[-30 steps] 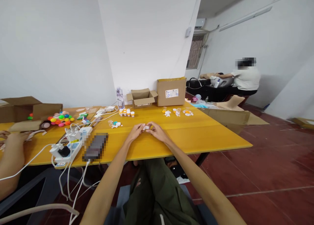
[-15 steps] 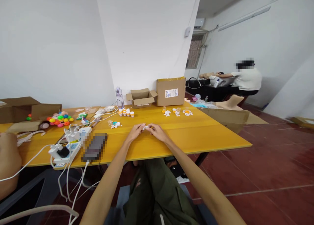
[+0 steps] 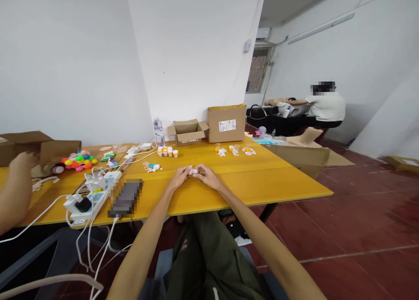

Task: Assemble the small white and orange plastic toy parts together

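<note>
Over the near middle of the table, my left hand (image 3: 182, 177) and my right hand (image 3: 209, 177) close their fingertips round the two ends of a small bottle (image 3: 194, 171). Its white middle shows between them, with a bit of orange by the right fingers; the fingers hide the rest. Beyond my left hand stand several small orange-and-white bottles (image 3: 167, 151). Nearer lies a little pile of white pieces (image 3: 153, 167) with a teal ring and a clear part. White and orange pieces (image 3: 248, 151) lie in small heaps at the back right.
An open carton (image 3: 188, 133), a larger cardboard box (image 3: 226, 124) and a water bottle (image 3: 159, 132) stand at the back. To the left are a phone (image 3: 126, 197), a cabled power strip (image 3: 94, 199), coloured balls (image 3: 80, 160) and a co-worker's arm (image 3: 16, 191). Another person (image 3: 327, 103) sits far right.
More of the bottle's white middle and orange part shows between my fingers; my hands stay in place. At the left, the co-worker's arm has reached forward to the open box.
</note>
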